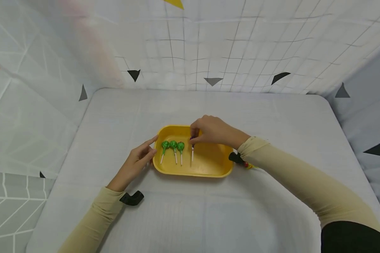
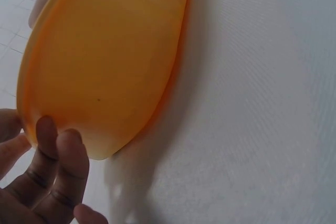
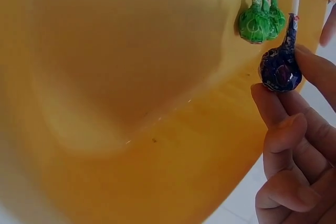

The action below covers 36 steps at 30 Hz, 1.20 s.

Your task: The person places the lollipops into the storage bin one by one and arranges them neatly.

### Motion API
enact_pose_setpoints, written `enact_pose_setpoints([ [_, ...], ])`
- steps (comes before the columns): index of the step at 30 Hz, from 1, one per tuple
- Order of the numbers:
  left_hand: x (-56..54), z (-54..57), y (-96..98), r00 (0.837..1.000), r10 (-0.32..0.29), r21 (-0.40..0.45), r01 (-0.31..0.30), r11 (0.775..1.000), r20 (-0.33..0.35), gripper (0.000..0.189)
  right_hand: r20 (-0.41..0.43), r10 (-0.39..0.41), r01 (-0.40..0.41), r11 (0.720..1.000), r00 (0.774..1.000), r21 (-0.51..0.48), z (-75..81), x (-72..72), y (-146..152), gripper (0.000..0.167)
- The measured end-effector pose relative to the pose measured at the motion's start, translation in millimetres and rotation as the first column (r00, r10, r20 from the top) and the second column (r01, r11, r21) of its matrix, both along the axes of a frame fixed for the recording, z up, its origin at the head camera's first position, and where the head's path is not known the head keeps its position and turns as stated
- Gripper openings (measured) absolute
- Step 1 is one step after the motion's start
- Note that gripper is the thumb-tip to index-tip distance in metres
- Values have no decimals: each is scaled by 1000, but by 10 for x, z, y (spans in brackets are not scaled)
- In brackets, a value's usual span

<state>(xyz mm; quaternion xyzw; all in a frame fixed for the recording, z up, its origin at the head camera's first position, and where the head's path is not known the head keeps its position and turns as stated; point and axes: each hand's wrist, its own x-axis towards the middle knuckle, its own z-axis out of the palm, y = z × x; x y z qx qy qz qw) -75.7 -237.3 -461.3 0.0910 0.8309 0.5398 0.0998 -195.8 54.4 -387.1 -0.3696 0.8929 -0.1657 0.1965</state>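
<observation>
A yellow tray (image 1: 209, 165) stands in the middle of the table. My left hand (image 1: 137, 160) grips its left end; in the left wrist view, fingertips (image 2: 71, 145) press against the tray's outer side. Three lollipops in green wrappers (image 1: 173, 144) lie side by side in the tray's left part, sticks toward me. Just right of them, my right hand (image 1: 213, 130) pinches a dark purple-blue wrapped lollipop (image 3: 282, 70) by its head, over the tray. Its white stick also points toward me. The right hand hides part of the tray's far rim.
Right of the tray, a red-and-yellow wrapped item (image 1: 248, 165) lies partly hidden by the right sleeve and the black wrist camera (image 1: 235, 157). A white cloth covers the table (image 1: 177, 218). White patterned curtains (image 1: 209, 42) surround the far side and both flanks.
</observation>
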Motion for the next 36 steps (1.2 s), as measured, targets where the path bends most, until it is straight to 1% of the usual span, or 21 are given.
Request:
enact_pose_setpoints([
  [4,-3,-3,6,1000,-1,1,1,1000,-3,52,23,5,-4,1000,1000,-20,-27,-1,-71,19],
  [7,-9,-5,8,1000,-4,0,4,1000,-7,52,24,9,-8,1000,1000,-24,-67,-6,-107,17],
  [13,-22,-12,5,1000,-9,-2,9,1000,-16,52,3,19,-19,1000,1000,-14,-126,-26,-155,16],
  [22,-36,-32,-5,1000,-12,8,12,1000,-22,52,-8,44,-43,997,999,68,-155,-23,-225,21],
  [30,-42,-42,-16,1000,-10,18,10,1000,-23,52,-43,73,-68,991,996,112,-199,-15,-282,25],
  [36,-48,-50,-23,1000,-5,17,5,1000,-20,52,-46,85,-79,988,995,130,-229,-12,-309,27],
])
